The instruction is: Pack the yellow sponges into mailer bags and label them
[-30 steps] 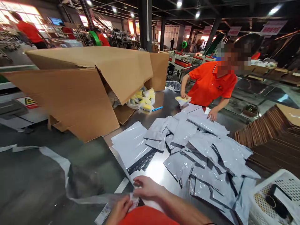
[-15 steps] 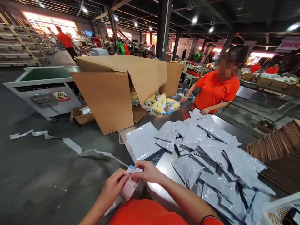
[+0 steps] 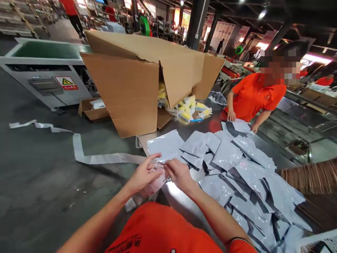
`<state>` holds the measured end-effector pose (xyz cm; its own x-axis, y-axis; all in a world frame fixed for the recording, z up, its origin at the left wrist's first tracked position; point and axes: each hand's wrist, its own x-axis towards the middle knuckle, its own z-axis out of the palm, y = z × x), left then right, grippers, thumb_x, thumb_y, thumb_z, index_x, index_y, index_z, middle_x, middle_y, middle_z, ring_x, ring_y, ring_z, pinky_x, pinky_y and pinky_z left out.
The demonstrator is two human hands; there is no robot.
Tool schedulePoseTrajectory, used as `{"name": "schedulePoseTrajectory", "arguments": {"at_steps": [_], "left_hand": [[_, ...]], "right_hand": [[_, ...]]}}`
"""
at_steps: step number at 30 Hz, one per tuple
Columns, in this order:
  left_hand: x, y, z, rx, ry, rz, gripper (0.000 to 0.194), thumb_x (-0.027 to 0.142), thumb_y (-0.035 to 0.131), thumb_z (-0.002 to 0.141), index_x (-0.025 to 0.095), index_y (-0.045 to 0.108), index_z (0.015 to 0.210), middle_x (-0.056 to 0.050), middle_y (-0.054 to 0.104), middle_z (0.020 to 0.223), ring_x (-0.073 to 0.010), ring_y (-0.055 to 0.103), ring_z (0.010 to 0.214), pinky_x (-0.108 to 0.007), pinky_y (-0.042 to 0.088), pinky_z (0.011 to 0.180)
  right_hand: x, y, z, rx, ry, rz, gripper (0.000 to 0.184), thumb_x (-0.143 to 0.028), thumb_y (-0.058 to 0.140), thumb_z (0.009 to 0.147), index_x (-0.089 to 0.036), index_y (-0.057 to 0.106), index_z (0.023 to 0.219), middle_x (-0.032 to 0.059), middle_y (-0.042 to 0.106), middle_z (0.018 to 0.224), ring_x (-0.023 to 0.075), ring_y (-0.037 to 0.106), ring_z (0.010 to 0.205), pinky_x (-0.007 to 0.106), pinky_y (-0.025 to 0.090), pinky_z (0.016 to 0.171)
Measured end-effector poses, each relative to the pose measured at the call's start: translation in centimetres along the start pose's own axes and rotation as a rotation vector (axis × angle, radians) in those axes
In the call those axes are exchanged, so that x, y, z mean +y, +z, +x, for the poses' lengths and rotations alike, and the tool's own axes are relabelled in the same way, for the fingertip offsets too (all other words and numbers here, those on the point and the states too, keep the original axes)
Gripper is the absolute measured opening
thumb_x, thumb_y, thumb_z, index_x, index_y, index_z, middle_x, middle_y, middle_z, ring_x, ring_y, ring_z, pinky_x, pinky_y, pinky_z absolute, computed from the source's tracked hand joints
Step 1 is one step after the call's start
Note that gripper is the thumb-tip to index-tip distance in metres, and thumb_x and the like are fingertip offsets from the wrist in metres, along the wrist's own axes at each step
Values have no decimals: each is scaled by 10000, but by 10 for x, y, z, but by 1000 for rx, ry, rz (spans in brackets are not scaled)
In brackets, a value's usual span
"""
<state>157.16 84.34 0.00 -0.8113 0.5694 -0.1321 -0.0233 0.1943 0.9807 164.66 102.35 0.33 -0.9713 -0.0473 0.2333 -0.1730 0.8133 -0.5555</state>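
Observation:
My left hand [image 3: 144, 176] has its thumb over a pale strip of printed labels [image 3: 156, 178], index finger stretched out. Fingers of my right hand [image 3: 180, 174] pinch the strip's upper right edge. From behind my left hand a long whitish paper tail [image 3: 110, 159] runs left and hangs over the floor. Just beyond my hands a stack of flat white plastic bags [image 3: 165, 143] lies on the metal table [image 3: 181, 200]. Right of it is a heap of filled white bags [image 3: 228, 154], overlapping one another.
A big open carton [image 3: 131, 91] stands on its side, with yellow and white wrapped items [image 3: 187, 108] at its mouth. Across the table a co-worker [image 3: 259, 95] in orange handles a white bag. Stacked cardboard [image 3: 310, 175] and a white basket [image 3: 319, 242] sit at right.
My view has tipped down. Both hands have moved up and right with the labels, and my left index finger has straightened. The paper tail has shifted. The co-worker's hands now hold a bag.

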Motion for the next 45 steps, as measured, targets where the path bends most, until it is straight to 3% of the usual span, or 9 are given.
{"name": "schedulePoseTrajectory", "arguments": {"at_steps": [5,10,14,17,22,25,28,38,45], "left_hand": [[-10,-11,45,-109,-140,-33,417,430,711,679,132,650,964,-39,698,831,-187,638,735,-259,488,639],[-27,-21,83,-62,-264,97,320,466,648,634,160,563,676,8,584,652,-151,529,641,-242,396,588],[-35,-41,113,14,-299,241,307,472,600,636,185,499,599,42,466,588,-126,439,605,-233,316,553],[-39,-64,131,78,-305,332,318,491,563,641,201,457,562,46,408,575,-122,399,595,-238,279,544],[-48,-90,153,89,-316,366,366,543,534,653,220,398,547,50,355,557,-125,359,579,-250,257,543],[-55,-90,164,51,-341,388,350,532,527,665,220,413,553,46,379,557,-134,379,588,-261,274,562],[-62,-84,176,7,-407,375,333,534,532,669,212,482,599,36,435,587,-147,422,603,-269,302,572],[-78,-69,206,-83,-465,489,338,508,569,661,224,406,575,42,403,573,-144,401,590,-262,317,557],[-76,-46,211,-134,-547,527,405,565,560,614,240,326,557,50,333,568,-139,342,587,-277,304,571]], "right_hand": [[22,4,22,49,104,80,292,-328,401,1035,-228,675,1058,75,646,897,207,621,824,316,501,752],[43,28,44,-3,147,125,332,-255,397,1024,-213,648,1236,102,672,1008,228,650,936,335,538,823],[66,49,68,-36,271,161,508,-259,412,1004,-250,428,1512,120,663,1256,262,664,1062,390,553,915],[108,51,94,30,448,146,639,-285,473,970,-211,294,1579,157,589,1402,260,690,1005,415,548,928],[215,24,170,35,644,-30,672,-228,517,945,-72,290,1558,220,640,1303,230,688,934,356,516,909],[266,10,216,-22,678,-166,678,-205,546,940,-54,293,1551,216,652,1251,230,659,1040,340,483,936],[292,8,235,-40,682,-192,675,-209,561,925,-77,327,1544,211,639,1252,252,641,1096,348,471,961],[341,22,219,5,869,-90,712,-223,511,929,-40,247,1564,247,577,1358,282,580,1236,361,450,1013],[368,16,225,-6,764,-130,522,-218,485,957,-96,451,1463,205,551,1390,283,571,1220,355,435,1041]]}}
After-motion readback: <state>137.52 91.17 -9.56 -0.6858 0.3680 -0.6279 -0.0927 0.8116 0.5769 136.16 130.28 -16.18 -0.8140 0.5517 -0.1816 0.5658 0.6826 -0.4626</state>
